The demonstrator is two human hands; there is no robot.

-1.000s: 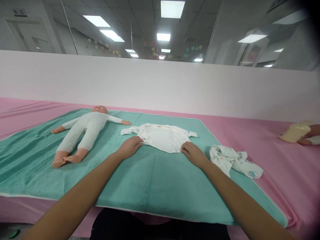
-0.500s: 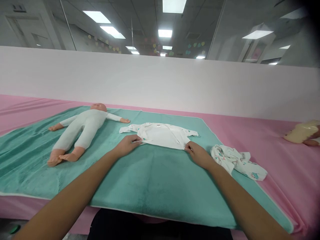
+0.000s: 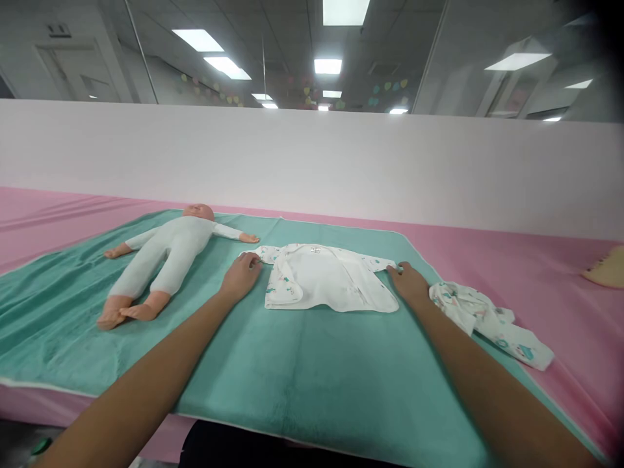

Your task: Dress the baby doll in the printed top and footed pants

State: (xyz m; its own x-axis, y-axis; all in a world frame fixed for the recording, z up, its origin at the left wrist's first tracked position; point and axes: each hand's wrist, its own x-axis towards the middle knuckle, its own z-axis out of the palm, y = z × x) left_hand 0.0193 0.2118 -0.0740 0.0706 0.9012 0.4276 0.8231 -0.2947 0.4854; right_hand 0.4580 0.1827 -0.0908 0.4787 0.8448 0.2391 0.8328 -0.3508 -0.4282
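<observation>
A: Both our hands were closed in pinches at the sleeve ends of the white baby top (image 3: 324,279): left hand (image 3: 240,276) on one cuff, right hand (image 3: 408,284) on the other. How hard we were gripping, we couldn't tell.

B: Wait, weren't we down at the hem half a second earlier?

A: Yep, we'd gone from the lower corners up to the cuffs. The bottom edge now lay loose, nearer to us, so we could see far more of the body of the top. To us that meant the lower part was already spread and the sleeves had our attention.

B: And where was it lying?

A: Middle of the teal blanket (image 3: 302,370), between the doll (image 3: 182,237) and the crumpled printed garment (image 3: 487,315). Our right forearm partly covered that one. The blanket was on the pink-covered surface (image 3: 550,279).

B: Any brand we could make out?

A: Nope. There was a little neck label (image 3: 316,249) with dark marks, way too small for us to read. The yellowish item (image 3: 607,268) at the far right was cut off, and we couldn't read anything on it either.
</observation>
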